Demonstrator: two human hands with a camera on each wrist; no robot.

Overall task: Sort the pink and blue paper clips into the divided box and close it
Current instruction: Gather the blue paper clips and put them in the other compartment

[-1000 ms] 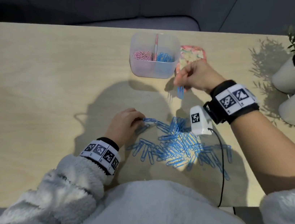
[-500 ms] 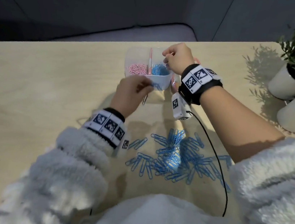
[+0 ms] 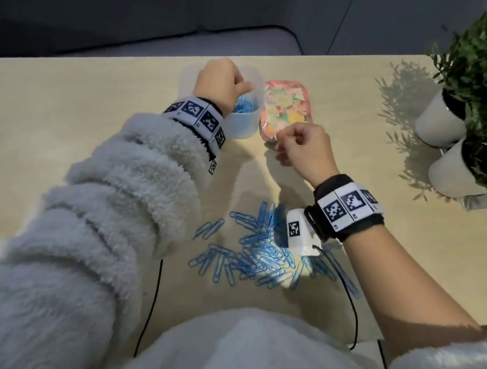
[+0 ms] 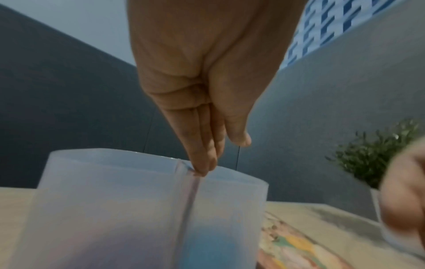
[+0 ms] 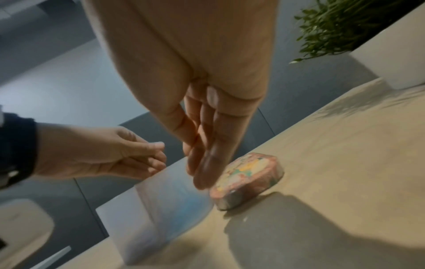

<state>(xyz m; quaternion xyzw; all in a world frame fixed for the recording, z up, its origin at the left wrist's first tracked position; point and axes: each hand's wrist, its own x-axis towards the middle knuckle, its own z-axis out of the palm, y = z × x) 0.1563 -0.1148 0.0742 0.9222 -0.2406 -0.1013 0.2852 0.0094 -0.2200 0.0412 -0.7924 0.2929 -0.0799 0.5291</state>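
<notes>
The translucent divided box (image 3: 241, 124) stands at the table's far side. Blue clips (image 3: 245, 107) lie in its right compartment; my left arm hides the left one. My left hand (image 3: 248, 87) hovers over the box. In the left wrist view its straight fingertips (image 4: 203, 170) touch the top of the divider (image 4: 190, 200), with no clip visible in them. The floral lid (image 3: 287, 106) lies right of the box. My right hand (image 3: 279, 146) is at the lid's near edge, holding nothing. Loose blue paper clips (image 3: 258, 249) lie in a pile near me.
Two white pots (image 3: 441, 124) with green plants stand at the table's right edge. A black cable (image 3: 351, 296) runs from my right wrist across the clip pile and off the near edge. A dark sofa sits beyond the table.
My left hand has moved from the box's front wall to above its divider. My right hand has come back from over the box to the lid's near edge.
</notes>
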